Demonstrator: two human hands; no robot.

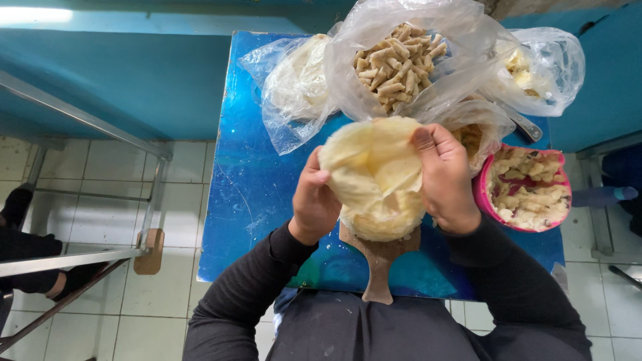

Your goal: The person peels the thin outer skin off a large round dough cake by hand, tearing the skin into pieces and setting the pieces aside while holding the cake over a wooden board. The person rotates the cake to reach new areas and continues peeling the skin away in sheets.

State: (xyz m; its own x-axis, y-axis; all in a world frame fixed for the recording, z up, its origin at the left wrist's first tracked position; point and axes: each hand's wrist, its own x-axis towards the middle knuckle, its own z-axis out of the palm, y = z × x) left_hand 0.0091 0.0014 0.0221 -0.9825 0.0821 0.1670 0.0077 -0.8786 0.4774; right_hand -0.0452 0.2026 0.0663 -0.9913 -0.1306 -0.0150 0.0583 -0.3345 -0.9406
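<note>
A stack of thin pale yellow wrapper sheets (371,180) rests on a wooden board (380,264) on the small blue table (254,187). My left hand (314,200) pinches the left edge of the top sheet. My right hand (445,177) grips the right side of the stack, thumb on top, lifting a sheet. Both arms wear black sleeves.
A clear bag of small rolled pieces (398,63) lies behind the stack, beside a bag of white sheets (297,80) and another clear bag (542,67). A pink bowl of chunky filling (528,187) stands at right. A metal frame (87,187) and a person's dark shoes (20,220) are at left on the tiled floor.
</note>
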